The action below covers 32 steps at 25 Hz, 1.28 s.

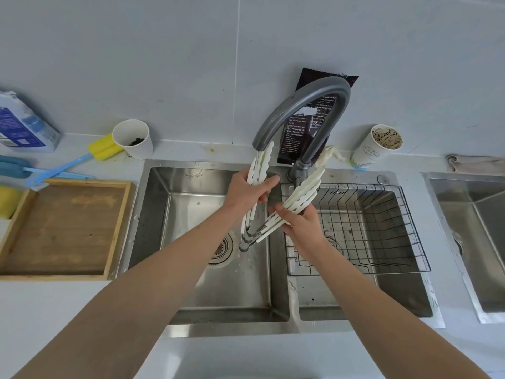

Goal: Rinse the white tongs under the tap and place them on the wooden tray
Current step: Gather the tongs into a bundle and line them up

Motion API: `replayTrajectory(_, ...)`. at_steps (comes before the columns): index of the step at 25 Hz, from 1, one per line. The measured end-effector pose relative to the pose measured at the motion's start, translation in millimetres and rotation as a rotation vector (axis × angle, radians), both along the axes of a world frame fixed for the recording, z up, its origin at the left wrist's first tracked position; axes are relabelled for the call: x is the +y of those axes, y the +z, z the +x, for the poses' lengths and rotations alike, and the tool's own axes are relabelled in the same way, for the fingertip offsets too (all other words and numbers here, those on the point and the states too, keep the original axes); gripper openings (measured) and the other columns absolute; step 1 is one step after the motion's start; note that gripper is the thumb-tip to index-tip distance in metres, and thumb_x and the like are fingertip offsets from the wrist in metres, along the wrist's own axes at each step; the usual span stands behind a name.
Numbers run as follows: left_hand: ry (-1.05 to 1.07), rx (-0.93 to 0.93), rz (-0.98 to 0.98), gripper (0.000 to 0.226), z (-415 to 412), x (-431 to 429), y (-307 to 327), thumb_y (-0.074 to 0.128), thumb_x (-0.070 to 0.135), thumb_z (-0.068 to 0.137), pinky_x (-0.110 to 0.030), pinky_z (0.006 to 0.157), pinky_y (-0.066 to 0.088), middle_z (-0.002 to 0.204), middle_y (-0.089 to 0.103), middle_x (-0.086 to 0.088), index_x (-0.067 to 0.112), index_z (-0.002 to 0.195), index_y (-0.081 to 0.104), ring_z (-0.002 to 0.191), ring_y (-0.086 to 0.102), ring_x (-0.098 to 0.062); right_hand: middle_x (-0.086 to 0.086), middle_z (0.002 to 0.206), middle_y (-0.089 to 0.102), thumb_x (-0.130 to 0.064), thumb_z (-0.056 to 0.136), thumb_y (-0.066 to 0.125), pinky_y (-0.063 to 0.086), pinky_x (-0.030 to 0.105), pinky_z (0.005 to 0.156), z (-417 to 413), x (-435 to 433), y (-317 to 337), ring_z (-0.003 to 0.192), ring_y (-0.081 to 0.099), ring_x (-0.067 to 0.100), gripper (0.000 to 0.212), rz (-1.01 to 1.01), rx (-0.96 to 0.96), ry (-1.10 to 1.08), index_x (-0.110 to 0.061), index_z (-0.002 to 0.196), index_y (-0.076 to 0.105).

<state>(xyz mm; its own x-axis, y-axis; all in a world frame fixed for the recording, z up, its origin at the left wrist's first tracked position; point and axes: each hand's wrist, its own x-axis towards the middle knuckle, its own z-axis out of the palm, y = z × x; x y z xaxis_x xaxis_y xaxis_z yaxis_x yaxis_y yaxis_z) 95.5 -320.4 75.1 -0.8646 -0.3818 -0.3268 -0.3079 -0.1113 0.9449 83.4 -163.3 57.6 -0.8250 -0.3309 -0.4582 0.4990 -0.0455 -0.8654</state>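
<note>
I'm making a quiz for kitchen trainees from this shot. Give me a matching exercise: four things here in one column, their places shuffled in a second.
Things
1. white tongs
2. wooden tray
3. wire basket
4. dark packet

Places
a. in the right basin of the sink
b. on the counter left of the sink
c. under the spout of the tap
d. against the wall behind the tap

Pairs: 1-c, 2-b, 3-a, 4-d.
</note>
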Motion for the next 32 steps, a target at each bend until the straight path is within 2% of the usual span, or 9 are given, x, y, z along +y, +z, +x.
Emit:
replayTrajectory(2,0.001,-0.005,0.052,0.022,3,-2,1,0.080,0.031,0.078,-0.024,0.058,0.053,0.070,0.071,-0.004,0.012,0.080,0.068,0.055,0.062,-0.012,0.015,0.096,0.068,0.005,0.090,0.063,0.059,0.039,0.079,-4,0,1,0.094,0.072,0.026,0.025,-0.011,-0.010,0.034,0.005,0.114,0.055)
replayTrajectory(5,0.045,0.012,0.200,0.016,8,-10,2,0.079,0.026,0.079,-0.024,0.064,0.056,0.080,0.075,-0.005,0.012,0.085,0.071,0.062,0.068,-0.012,0.017,0.099,0.069,0.005,0.091,0.062,0.058,0.046,0.087,-13,-3,5,0.100,0.070,0.031,0.027,-0.022,-0.006,0.121,0.007,0.118,0.058)
replayTrajectory(10,0.174,0.013,0.341,0.019,15,-27,-2,0.076,0.024,0.082,-0.024,0.061,0.055,0.072,0.073,-0.003,0.008,0.087,0.069,0.061,0.067,-0.013,0.017,0.101,0.067,0.002,0.090,0.065,0.057,0.046,0.089,-22,-24,14,0.099,0.070,0.030,0.034,0.009,0.015,0.210,0.004,0.122,0.053)
replayTrajectory(13,0.249,0.036,0.431,0.021,23,-41,-6,0.074,0.024,0.083,-0.022,0.060,0.054,0.075,0.071,-0.003,0.006,0.093,0.067,0.064,0.067,-0.012,0.015,0.100,0.068,0.001,0.089,0.067,0.059,0.043,0.088,-26,-42,23,0.098,0.072,0.030,0.033,0.026,0.036,0.262,0.000,0.119,0.053)
replayTrajectory(18,0.349,0.099,0.578,0.008,42,-62,-11,0.068,0.017,0.089,-0.022,0.069,0.056,0.074,0.071,0.000,0.010,0.087,0.068,0.068,0.067,-0.010,0.014,0.106,0.069,-0.016,0.093,0.067,0.060,0.037,0.085,-28,-71,32,0.097,0.073,0.026,0.031,0.062,0.091,0.383,-0.006,0.119,0.055)
replayTrajectory(22,0.414,0.135,0.680,0.011,54,-72,-12,0.067,0.020,0.090,-0.021,0.066,0.055,0.074,0.070,0.000,0.009,0.087,0.066,0.067,0.066,-0.009,0.016,0.109,0.069,-0.027,0.098,0.060,0.058,0.042,0.088,-32,-88,37,0.098,0.072,0.029,0.025,0.029,0.045,0.443,-0.008,0.114,0.058)
replayTrajectory(25,0.438,0.150,0.697,0.011,53,-72,-10,0.067,0.019,0.090,-0.022,0.068,0.056,0.074,0.070,-0.001,0.009,0.087,0.066,0.069,0.067,-0.010,0.016,0.107,0.070,-0.024,0.098,0.060,0.057,0.046,0.092,-35,-90,35,0.101,0.070,0.031,0.028,-0.005,0.017,0.394,-0.003,0.116,0.058)
replayTrajectory(28,0.421,0.133,0.691,0.012,48,-66,-10,0.067,0.020,0.090,-0.024,0.071,0.057,0.077,0.071,-0.002,0.010,0.086,0.067,0.071,0.068,-0.012,0.013,0.106,0.070,-0.023,0.097,0.061,0.056,0.045,0.093,-37,-82,31,0.105,0.068,0.033,0.034,-0.009,0.013,0.344,-0.001,0.122,0.057)
replayTrajectory(32,0.311,0.112,0.675,0.015,39,-51,-14,0.066,0.023,0.090,-0.027,0.074,0.055,0.084,0.073,-0.002,0.009,0.092,0.068,0.076,0.069,-0.013,0.011,0.101,0.071,-0.021,0.097,0.060,0.057,0.041,0.090,-41,-57,31,0.098,0.071,0.029,0.024,-0.024,0.034,0.301,-0.006,0.114,0.062)
